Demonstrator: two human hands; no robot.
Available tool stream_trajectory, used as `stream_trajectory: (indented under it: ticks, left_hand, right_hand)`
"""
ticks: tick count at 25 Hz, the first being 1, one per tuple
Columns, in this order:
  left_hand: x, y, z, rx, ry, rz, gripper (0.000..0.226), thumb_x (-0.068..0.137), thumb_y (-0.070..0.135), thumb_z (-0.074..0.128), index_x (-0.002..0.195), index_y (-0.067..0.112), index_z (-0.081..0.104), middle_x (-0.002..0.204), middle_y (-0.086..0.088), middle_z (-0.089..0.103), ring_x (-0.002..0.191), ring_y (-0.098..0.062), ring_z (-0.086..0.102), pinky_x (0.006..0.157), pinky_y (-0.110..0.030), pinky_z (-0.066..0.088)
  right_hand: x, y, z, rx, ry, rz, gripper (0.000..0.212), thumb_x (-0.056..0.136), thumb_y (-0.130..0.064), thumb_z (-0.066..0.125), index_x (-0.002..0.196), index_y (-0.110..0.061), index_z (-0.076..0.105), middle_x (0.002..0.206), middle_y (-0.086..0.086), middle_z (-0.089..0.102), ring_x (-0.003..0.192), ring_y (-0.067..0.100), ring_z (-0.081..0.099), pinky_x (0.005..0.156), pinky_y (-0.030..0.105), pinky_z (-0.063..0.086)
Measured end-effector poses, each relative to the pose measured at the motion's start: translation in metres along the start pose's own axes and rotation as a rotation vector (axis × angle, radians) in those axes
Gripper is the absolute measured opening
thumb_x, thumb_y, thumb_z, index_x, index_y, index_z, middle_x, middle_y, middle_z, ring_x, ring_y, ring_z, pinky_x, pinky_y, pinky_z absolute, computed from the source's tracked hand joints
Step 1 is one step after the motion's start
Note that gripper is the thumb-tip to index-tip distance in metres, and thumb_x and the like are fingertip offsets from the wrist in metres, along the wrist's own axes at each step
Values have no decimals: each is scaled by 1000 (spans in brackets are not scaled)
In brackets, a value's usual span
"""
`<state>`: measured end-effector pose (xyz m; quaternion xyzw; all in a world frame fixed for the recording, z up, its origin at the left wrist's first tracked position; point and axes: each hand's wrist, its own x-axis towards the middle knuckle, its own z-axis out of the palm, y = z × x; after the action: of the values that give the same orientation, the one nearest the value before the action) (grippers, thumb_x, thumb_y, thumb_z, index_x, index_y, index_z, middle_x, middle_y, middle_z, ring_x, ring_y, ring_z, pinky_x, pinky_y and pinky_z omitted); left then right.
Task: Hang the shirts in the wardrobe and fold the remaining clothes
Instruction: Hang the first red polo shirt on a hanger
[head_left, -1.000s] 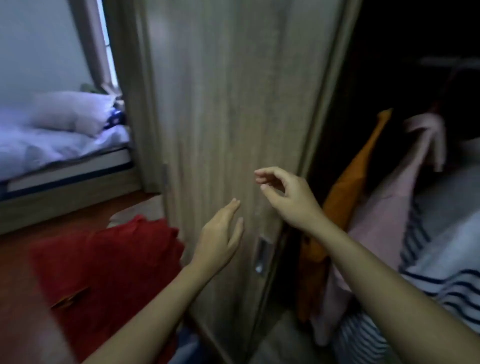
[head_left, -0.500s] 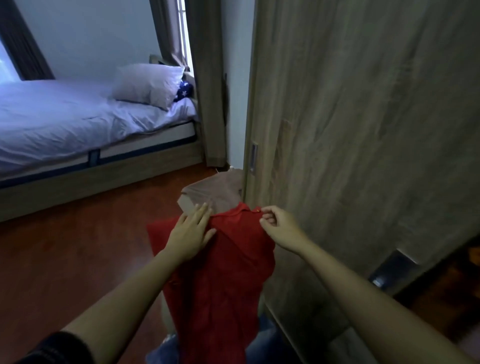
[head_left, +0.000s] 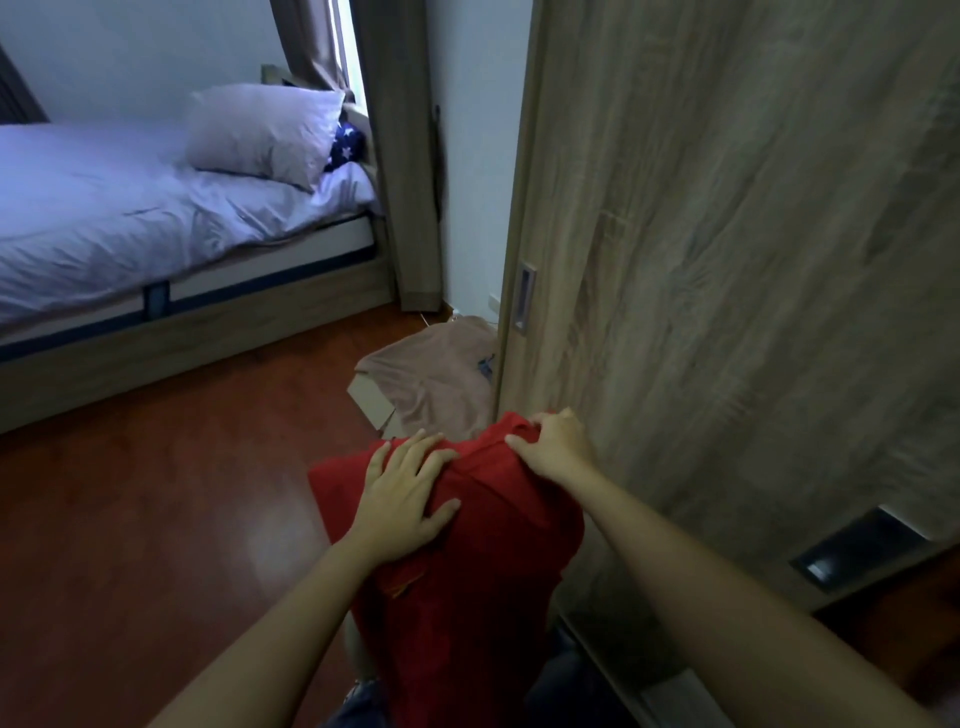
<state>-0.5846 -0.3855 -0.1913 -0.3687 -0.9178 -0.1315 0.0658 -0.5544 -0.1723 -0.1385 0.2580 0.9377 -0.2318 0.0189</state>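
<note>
Compared with one second ago, the view is turned away from the open wardrobe interior, where garments hang, and down toward the floor beside the sliding door. Both hands, then raised and empty in front of the door, are now down on the red garment (head_left: 467, 571). This indicates that one hanging cycle is probably complete and pickup of the next item is starting.

Nearest the camera, the red garment lies heaped at the person's feet, against the foot of the wardrobe door (head_left: 727, 260), on top of something blue of which only a sliver shows. The left hand (head_left: 405, 499) rests flat on the garment's left side, fingers spread apart, pressing rather than gripping. The right hand (head_left: 556, 441) sits at the garment's far top edge, fingers curled and clamped on a bunch of the fabric, apparently the collar area. The garment is not yet lifted.

Beyond the red garment, a tan garment (head_left: 436, 374) lies on the wooden floor (head_left: 156, 519), partly over a flat piece of cardboard (head_left: 371, 402), touching the door's left edge. It awaits sorting.

Obstructions: the door stands over the wardrobe opening in this view, and only a dark gap shows at the lower right. No hanger is visible.

Farthest away, a bed (head_left: 130, 223) with a pillow (head_left: 260, 135) stands against the wall, well apart from the work area.
</note>
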Motion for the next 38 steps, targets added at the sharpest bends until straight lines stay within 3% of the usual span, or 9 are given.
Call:
stream_trajectory:
  ticks: [5, 11, 16, 20, 24, 26, 32, 35, 38]
  left_hand:
    - [4, 2, -17, -418, 140, -236, 70, 85, 63, 23, 144, 26, 29, 156, 3, 18, 142, -8, 12, 116, -39, 13]
    - [-13, 0, -14, -20, 112, -370, 78, 84, 60, 3, 147, 20, 25, 155, -2, 26, 144, -21, 16, 114, -52, 9]
    - [-23, 10, -35, -207, 267, -335, 72, 86, 58, 14, 142, 18, 35, 144, -5, 43, 138, -21, 31, 114, -51, 8]
    - [5, 54, -98, -763, 470, -309, 53, 91, 44, 29, 127, 13, 52, 126, -1, 55, 123, -17, 48, 106, -27, 27]
    - [37, 106, -154, -1146, 59, 184, 39, 83, 44, 56, 120, 31, 55, 126, 11, 57, 118, 1, 51, 104, -31, 39]
    - [40, 140, -160, -1097, -45, 329, 48, 77, 48, 62, 120, 27, 57, 122, 8, 61, 116, -4, 55, 102, -28, 40]
    - [10, 259, -148, -1035, 201, 409, 46, 73, 45, 67, 109, 23, 49, 109, 9, 58, 104, -4, 56, 91, -20, 44]
    - [-22, 309, -124, -862, 438, 381, 22, 78, 39, 60, 82, 22, 46, 85, 6, 47, 82, -10, 49, 75, -21, 38]
    - [-57, 342, -107, -909, 364, 293, 31, 80, 46, 54, 69, 17, 51, 67, 11, 45, 64, 2, 46, 62, -16, 33]
  right_hand:
    - [-18, -14, -11, 811, 351, -2, 17, 94, -13, 44, 102, -24, 53, 104, 7, 58, 101, 25, 57, 87, 30, 43]
    - [-57, -24, -74, 1394, 520, -119, 27, 93, -7, 37, 91, -32, 48, 85, -5, 53, 81, 9, 51, 87, 31, 42]
    - [-104, -44, -124, 1380, 477, -302, 37, 88, 13, 23, 87, -19, 42, 54, -20, 52, 45, -4, 43, 45, 8, 37]
    - [-135, -46, -151, 1586, 408, -442, 38, 85, 13, 23, 86, -18, 45, 63, -14, 65, 59, -1, 58, 61, 11, 48]
    - [-166, -36, -188, 1596, 478, -559, 30, 87, 7, 26, 88, -16, 44, 71, -4, 68, 66, 9, 63, 66, 21, 53]
    - [-181, -26, -201, 1514, 547, -551, 26, 88, 4, 29, 90, -18, 43, 77, -2, 66, 68, 11, 62, 66, 24, 53]
    - [-243, 39, -230, 1301, 822, -433, 25, 84, -13, 37, 84, -34, 51, 90, 3, 62, 84, 23, 57, 83, 46, 48]
    - [-279, 75, -242, 1197, 950, -394, 27, 84, -19, 39, 82, -43, 51, 88, -5, 63, 83, 13, 59, 82, 38, 48]
    - [-329, 121, -261, 1085, 956, -349, 27, 82, -12, 39, 93, -34, 49, 87, -2, 60, 78, 7, 58, 77, 24, 48]
